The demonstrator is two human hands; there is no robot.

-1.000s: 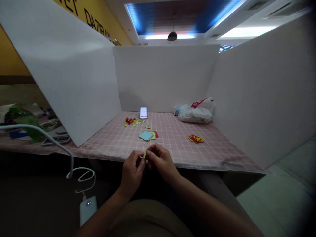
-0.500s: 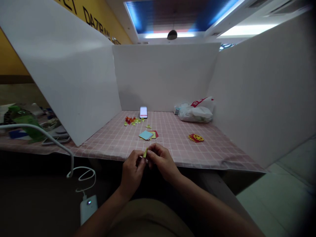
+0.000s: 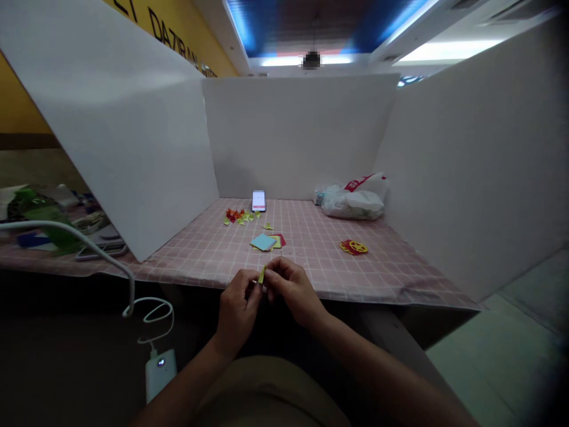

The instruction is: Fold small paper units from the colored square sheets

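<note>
A small folded piece of yellow paper (image 3: 261, 276) is pinched between my two hands at the table's front edge. My left hand (image 3: 240, 302) grips its lower left side, thumb and fingers closed. My right hand (image 3: 293, 290) pinches it from the right, and its fingertips partly cover the paper. Just beyond my hands lies a stack of square paper sheets (image 3: 263, 242), light blue on top, with yellow and red sheets fanned out beneath. Farther off sit several small folded paper pieces (image 3: 235, 216) in red, orange and yellow. One yellow folded piece (image 3: 268, 226) lies apart from them.
A lit phone (image 3: 258, 201) leans near the back panel. Red and yellow cut-out shapes (image 3: 354, 247) lie at the right, with a white plastic bag (image 3: 352, 201) behind. White panels enclose three sides. A white cable (image 3: 95, 249) and power bank (image 3: 160, 375) are at lower left.
Both hands keep hold of the yellow paper in nearly the same pose. The whole view has shifted very slightly; nothing on the table has visibly moved.
</note>
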